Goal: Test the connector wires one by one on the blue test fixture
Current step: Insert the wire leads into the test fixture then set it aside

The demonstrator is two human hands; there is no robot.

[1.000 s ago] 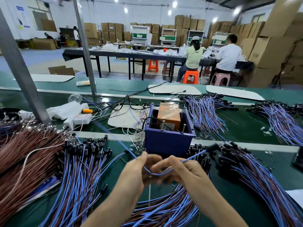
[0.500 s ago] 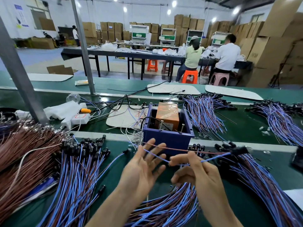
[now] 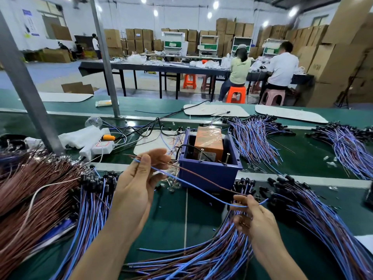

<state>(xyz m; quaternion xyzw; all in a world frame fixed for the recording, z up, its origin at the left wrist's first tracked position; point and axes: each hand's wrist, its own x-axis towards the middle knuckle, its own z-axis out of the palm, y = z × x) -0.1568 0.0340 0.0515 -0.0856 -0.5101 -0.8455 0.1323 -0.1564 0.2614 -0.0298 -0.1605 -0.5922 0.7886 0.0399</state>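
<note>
Head view: my left hand and right hand each pinch one connector wire, fingers clamped on it. It stretches just before the blue test fixture on the desk.

**Your hands and forearms**

Your left hand and your right hand are both bare. Your left forearm and your right forearm are bare too, down to the lower edge. What clothing you wear cannot be told.
</note>
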